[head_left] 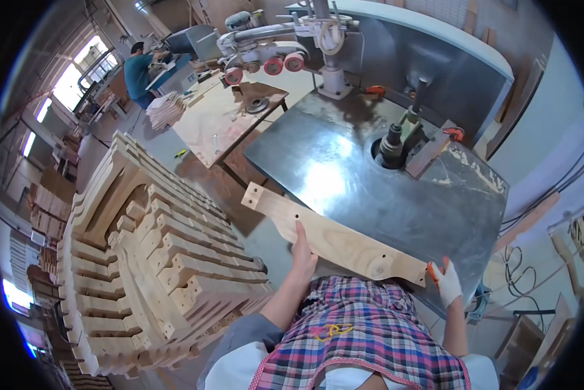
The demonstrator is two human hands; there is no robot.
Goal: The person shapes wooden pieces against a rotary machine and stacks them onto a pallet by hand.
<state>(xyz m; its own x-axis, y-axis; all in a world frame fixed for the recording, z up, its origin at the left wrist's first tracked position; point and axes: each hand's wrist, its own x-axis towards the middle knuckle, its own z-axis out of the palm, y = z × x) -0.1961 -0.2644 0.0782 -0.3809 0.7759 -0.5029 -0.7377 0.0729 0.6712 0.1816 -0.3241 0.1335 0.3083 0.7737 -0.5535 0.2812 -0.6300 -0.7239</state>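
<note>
A long, pale wooden piece (337,237) with several dark holes lies across the front edge of the metal machine table (370,201). My left hand (302,250) holds it near its left half, thumb on top and the other fingers hidden under the wood. At the right end of the piece is my right hand (445,279), in a white glove with orange at the fingertips, gripping that end. Beyond the wood, a dark upright spindle (391,146) rises from a round opening in the table, apart from the piece.
A large stack of shaped wooden parts (168,260) stands at the left. Behind it is a wooden side table (207,130). A feeder with red wheels (274,65) hangs above. A wooden fence block (428,156) sits beside the spindle. A person (138,77) works far back left.
</note>
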